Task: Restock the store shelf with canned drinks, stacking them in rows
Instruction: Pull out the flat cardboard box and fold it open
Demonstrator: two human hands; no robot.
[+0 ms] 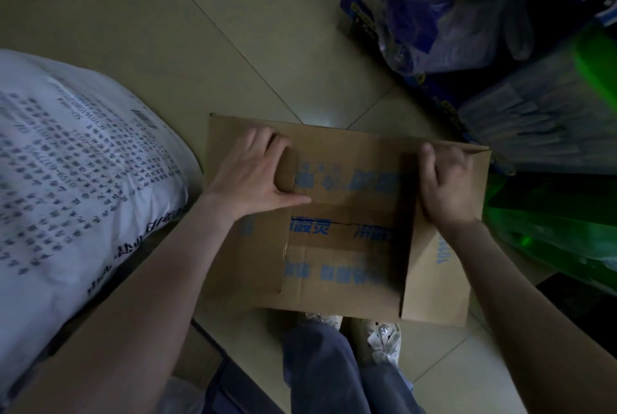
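— Where are the drinks?

— No cans show. There is only a brown carton [344,266] with blue print, sitting on the tiled floor [200,29] right in front of the person's shoes [380,337]. Whether the panels in its middle are closed inner flaps or a bare bottom cannot be told.

— And the hands?

— Both grip it. The left hand [257,173] has its fingers curled over the top of the left flap [247,246], with the thumb laid flat along the panel. The right hand [447,183] is curled round the far end of the right flap [437,266], which stands raised.

— How would it handle?

— Corrugated board is stiff across a panel but bends easily at the creases, so the flaps are likely poor handles. If it is full of cans it would probably be heavy, and a flap might tear or fold. The safer hold is likely low on the two short sides or under the bottom corners. If it is empty, it should be light enough to move by a flap.

— What lies around it?

— A large white printed sack [73,180] is just beside it on the left. Blue shrink-wrapped packs [434,13] are stacked beyond it on the right, and green plastic packaging [567,220] presses close to its right side.
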